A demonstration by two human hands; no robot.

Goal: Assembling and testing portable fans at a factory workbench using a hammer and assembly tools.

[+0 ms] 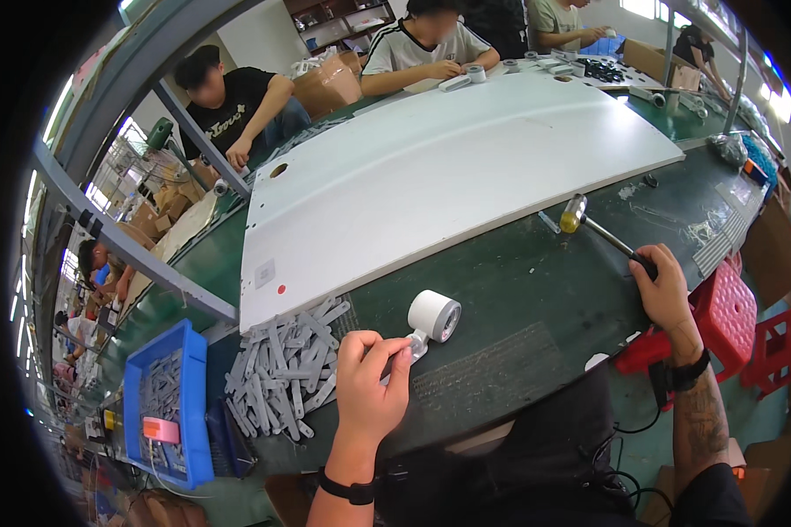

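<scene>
My left hand [371,386] pinches the small pale bracket of a white cylinder-shaped lamp-like housing [431,313] between thumb and fingers. A grey ring and a shiny round face show at the housing's right end. It is held just over the green tabletop [501,303]. My right hand [664,288] is closed around the black grip of a small mallet [574,212]. The mallet's metal head, with a yellow face, lies to the far left of that hand, near the white board's edge. Left of my left hand is a heap of flat grey strips [281,373].
A large white board [466,176] covers the table's far part. At the left stands a blue bin [199,369] with grey strips and a pink box [160,429]. Metal frame bars [132,237] cross the left side. Red stools [728,307] stand right. Several people work beyond.
</scene>
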